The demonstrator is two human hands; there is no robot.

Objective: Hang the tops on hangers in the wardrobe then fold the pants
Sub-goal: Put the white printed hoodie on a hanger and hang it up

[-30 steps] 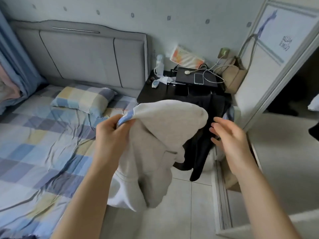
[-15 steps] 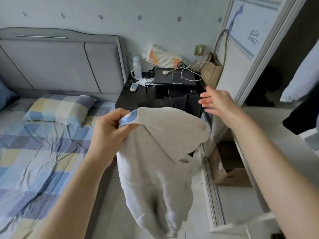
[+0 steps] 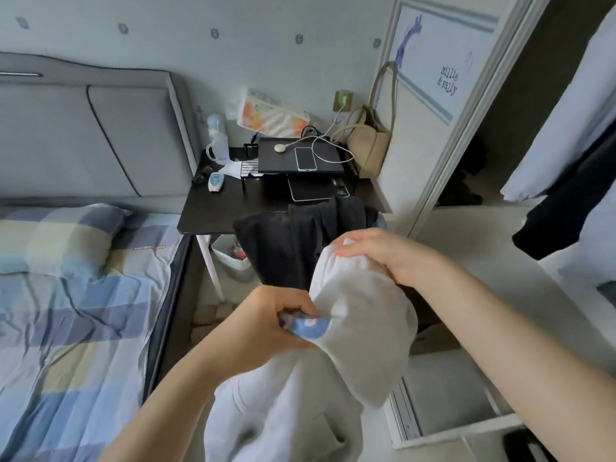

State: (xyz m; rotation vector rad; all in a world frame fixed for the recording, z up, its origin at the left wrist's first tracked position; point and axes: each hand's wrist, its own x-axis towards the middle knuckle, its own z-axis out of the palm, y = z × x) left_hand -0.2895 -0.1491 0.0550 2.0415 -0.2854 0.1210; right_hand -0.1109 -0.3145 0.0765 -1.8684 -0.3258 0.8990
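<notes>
A: What are the hands doing?

B: Both are gripping the pale grey top (image 3: 350, 328). The left hand (image 3: 266, 325) is pinching it at a blue-trimmed edge (image 3: 311, 329), fingers curled tight round the cloth. The right hand (image 3: 383, 255) is closing over the upper fold of the same garment, a little farther away and to the right.

A: And where is the top sitting?

B: It is hanging in the air between the two hands, near the middle of the view, its lower part draping down toward the near edge over the floor (image 3: 230, 288).

A: Anything else from the task lying about?

B: Dark garments (image 3: 293, 241) are draping over the near edge of the black counter (image 3: 213, 211), just beyond the right hand. I cannot tell whether they are pants or tops. On the right the wardrobe (image 3: 500, 295) is standing open, with a light garment (image 3: 566, 128) and a dark one (image 3: 573, 211) hanging inside.

A: What is on the counter?

B: A phone (image 3: 305, 158) with a white cable (image 3: 333, 141) is lying on a raised black shelf (image 3: 283, 161); a clear bottle (image 3: 217, 141) is standing at the far left corner, and a beige bag (image 3: 366, 145) is leaning at the far right.

A: And to the left?

B: The bed (image 3: 66, 311) in its blue checked sheet, with a matching pillow (image 3: 56, 238) lying against the grey headboard (image 3: 100, 135).
</notes>
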